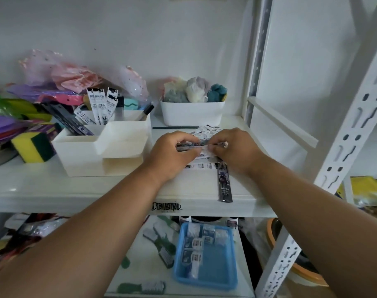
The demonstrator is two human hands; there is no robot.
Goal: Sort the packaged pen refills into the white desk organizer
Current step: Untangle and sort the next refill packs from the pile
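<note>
White metal shelving (342, 134) stands against a pale wall, and its upper shelf (80, 190) carries the work. Both hands meet over the middle of that shelf: the left hand (172, 155) and the right hand (237, 149) each have fingers curled around the ends of a small bundle of packaged pen refills (201, 145), so each grip is pinching the bundle from its own side, just above the shelf. More white refill packets (204, 130) lie scattered just behind the hands, another white packet (201, 166) lies flat beneath them, and a dark refill packet (224, 182) lies lengthwise near the shelf's front edge, by the right wrist. To the left of the hands sits the white desk organizer (101, 147), a stepped box with several compartments; upright white refill packets (100, 106) stand in its rear compartment and dark packets (69, 122) lean in the left one. A yellow-and-green sponge (32, 148) rests left of the organizer. Behind the hands a white bin (192, 114) holds soft, bunched items. On the lower shelf a blue tray (207, 259) contains small packaged items.
</note>
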